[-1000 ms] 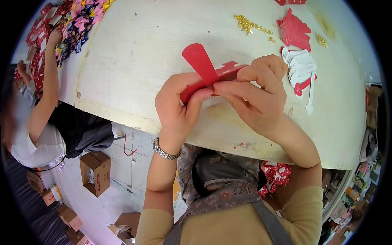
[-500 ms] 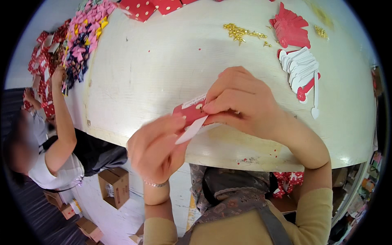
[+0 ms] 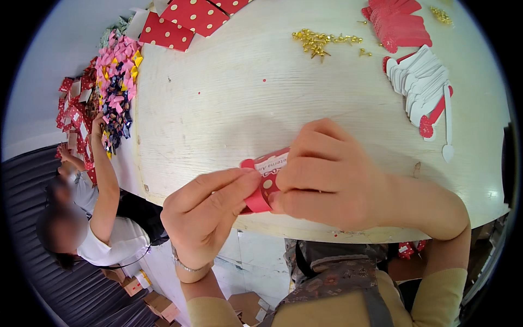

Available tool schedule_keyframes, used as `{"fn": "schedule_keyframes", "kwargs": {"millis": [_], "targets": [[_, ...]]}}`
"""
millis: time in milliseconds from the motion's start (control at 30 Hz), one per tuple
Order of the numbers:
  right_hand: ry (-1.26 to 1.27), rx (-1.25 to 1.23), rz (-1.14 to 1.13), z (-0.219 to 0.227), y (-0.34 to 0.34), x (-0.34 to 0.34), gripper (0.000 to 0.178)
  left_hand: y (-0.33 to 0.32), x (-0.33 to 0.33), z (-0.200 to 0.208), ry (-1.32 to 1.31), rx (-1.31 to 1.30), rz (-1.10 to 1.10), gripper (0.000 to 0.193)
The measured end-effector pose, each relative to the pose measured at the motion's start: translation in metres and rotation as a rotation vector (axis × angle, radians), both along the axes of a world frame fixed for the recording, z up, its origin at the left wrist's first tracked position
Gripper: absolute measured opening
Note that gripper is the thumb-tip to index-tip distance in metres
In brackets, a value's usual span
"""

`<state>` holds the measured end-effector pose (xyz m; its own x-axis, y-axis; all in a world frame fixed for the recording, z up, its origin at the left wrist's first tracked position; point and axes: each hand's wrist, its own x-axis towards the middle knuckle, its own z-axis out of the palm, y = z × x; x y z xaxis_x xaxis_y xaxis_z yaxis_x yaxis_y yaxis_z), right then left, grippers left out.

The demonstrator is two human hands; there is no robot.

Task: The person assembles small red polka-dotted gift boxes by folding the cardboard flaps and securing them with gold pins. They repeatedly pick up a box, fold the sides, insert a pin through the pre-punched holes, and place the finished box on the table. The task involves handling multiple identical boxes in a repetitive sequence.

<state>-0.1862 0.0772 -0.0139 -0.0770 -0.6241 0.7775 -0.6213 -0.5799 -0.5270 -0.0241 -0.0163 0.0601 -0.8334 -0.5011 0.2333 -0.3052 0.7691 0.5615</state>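
Note:
Near the table's front edge, both hands grip a small red card piece with cream dots (image 3: 268,183), which carries a white printed label. My left hand (image 3: 207,210) pinches its left end, thumb and fingertips on a red strip that curves over the dotted face. Bent around the right end is my right hand (image 3: 335,182); its fingers are closed and hide that part of the piece. Whether a fastener sits between the right fingertips cannot be made out. Loose gold paper fasteners (image 3: 313,42) lie beyond the hands.
White card strips (image 3: 417,82) fan out at the right, one lying apart, behind them red strips (image 3: 400,27) and more gold fasteners (image 3: 440,15). Red dotted boxes (image 3: 193,19) sit at the far edge. Left, a co-worker's arm (image 3: 106,169) reaches toward piled coloured bows (image 3: 117,82).
The white flap that stuck out between my hands no longer shows; a red strip now lies curved over the dotted piece. My right hand has lowered, and the whole view has shifted.

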Motion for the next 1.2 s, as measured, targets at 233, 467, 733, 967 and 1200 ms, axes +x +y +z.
{"fn": "schedule_keyframes", "kwargs": {"millis": [233, 467, 733, 967, 1200], "targets": [[-0.061, 0.049, -0.029, 0.0, 0.001, 0.003, 0.018, 0.004, 0.008, -0.011, 0.15, 0.311, 0.045, 0.019], [-0.172, 0.137, -0.04, 0.0, 0.006, 0.01, 0.021, 0.012, 0.012, -0.021, 0.341, 0.451, 0.08, 0.011], [-0.154, 0.104, -0.011, -0.003, 0.005, 0.009, 0.023, 0.009, 0.011, -0.019, 0.339, 0.683, 0.042, 0.01], [-0.128, 0.141, -0.094, 0.0, 0.007, 0.012, 0.021, 0.008, 0.015, -0.02, 0.251, 0.528, -0.03, 0.016], [-0.008, 0.126, -0.074, 0.001, 0.008, 0.012, 0.02, 0.009, 0.022, -0.039, 0.356, 0.359, -0.04, 0.023]]}}
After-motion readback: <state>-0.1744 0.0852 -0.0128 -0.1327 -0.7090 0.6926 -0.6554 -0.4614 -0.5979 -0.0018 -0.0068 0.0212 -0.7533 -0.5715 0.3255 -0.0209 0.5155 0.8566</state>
